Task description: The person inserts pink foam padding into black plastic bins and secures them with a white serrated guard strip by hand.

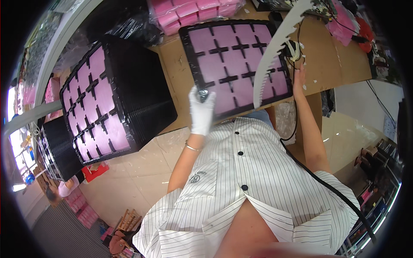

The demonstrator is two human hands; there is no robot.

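Note:
A black plastic tray [229, 79] with pink pieces in its compartments lies tilted on the cardboard-covered table in front of me. My left hand [201, 112], in a white glove, is closed at the tray's near left edge, where a dark shiny bit shows at the fingers. Bare, my right hand [300, 79] presses along the tray's right side; part of its fingers is hidden. A pale toothed strip [272, 56] crosses in front of the tray's right part. The tray's near left edge is slightly blurred.
To the left stands a tall stack of black trays [142, 90], its top one filled with pink pieces. Pink packs [195, 13] lie at the back beside black plastic film [133, 28]. A black cable [327, 185] runs down my right side. Cardboard [340, 60] covers the table.

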